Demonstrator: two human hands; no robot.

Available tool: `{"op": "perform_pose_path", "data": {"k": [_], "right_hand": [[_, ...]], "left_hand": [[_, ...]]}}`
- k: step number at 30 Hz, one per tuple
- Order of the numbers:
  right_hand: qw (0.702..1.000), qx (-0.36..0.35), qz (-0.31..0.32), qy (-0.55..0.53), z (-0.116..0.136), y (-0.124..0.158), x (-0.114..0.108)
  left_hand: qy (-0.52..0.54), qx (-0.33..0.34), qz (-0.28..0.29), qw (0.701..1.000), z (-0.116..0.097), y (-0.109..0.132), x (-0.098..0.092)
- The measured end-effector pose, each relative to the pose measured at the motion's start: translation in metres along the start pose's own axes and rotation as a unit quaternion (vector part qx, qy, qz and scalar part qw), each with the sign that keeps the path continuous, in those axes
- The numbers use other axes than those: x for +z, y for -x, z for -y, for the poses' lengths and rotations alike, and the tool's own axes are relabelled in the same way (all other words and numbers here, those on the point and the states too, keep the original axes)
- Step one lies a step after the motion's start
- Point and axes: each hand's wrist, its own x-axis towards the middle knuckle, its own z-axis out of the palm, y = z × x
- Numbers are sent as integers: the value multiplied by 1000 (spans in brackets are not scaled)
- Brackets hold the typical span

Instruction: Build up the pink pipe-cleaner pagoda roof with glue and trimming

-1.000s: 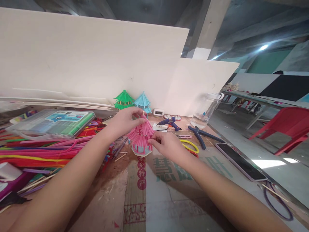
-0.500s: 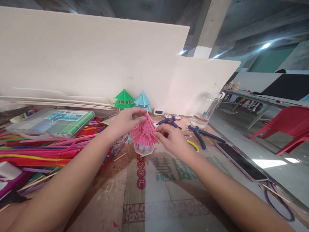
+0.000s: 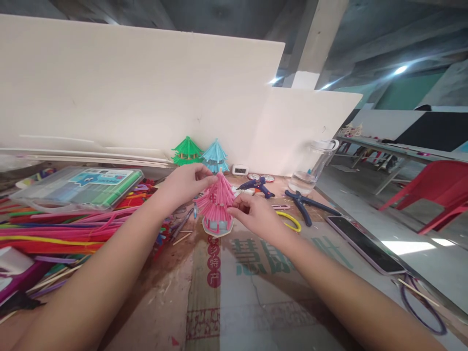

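The left hand (image 3: 183, 185) has its thumb and bent fingers at the upper roof of the pink pagoda model (image 3: 216, 209); the right hand (image 3: 256, 214) curls with fingertips at the lower roof's edge. Whether either set grips, I cannot tell. Below the fingers, red discs (image 3: 214, 263) carry 乡, 特 and 产; nearer the right fingers, large green characters (image 3: 245, 256) begin 慧康, partly covered by the forearm. Left of the left fingers, a clear case (image 3: 54, 192) bears a blue-and-white label (image 3: 104, 177), its lettering too small to read.
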Motion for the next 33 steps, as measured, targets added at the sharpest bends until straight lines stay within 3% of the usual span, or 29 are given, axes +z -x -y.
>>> {"op": "perform_pose_path", "data": {"k": [3, 7, 11, 14, 17, 23, 29, 33], "right_hand": [[1000, 2, -3, 6, 1, 0, 2], [1000, 5, -2, -3, 0, 0, 3], [1000, 0, 3, -7, -2, 0, 4], [1000, -1, 5, -8, -3, 0, 5], [1000, 0, 9, -6, -3, 0, 5], [1000, 5, 8, -1, -1, 0, 3], [1000, -5, 16, -23, -2, 0, 2], [999, -8, 17, -30, -3, -1, 2]], "left_hand": [[16, -3, 45, 999, 5, -3, 2], [127, -29, 79, 988, 14, -8, 10], [264, -72, 80, 958, 15, -11, 16], [328, -90, 118, 933, 15, -11, 17], [357, -109, 171, 912, 18, -12, 16], [430, -136, 208, 868, 24, -15, 19], [473, -122, 224, 843, 17, -14, 21], [466, -106, 242, 844, 17, -14, 21]]}}
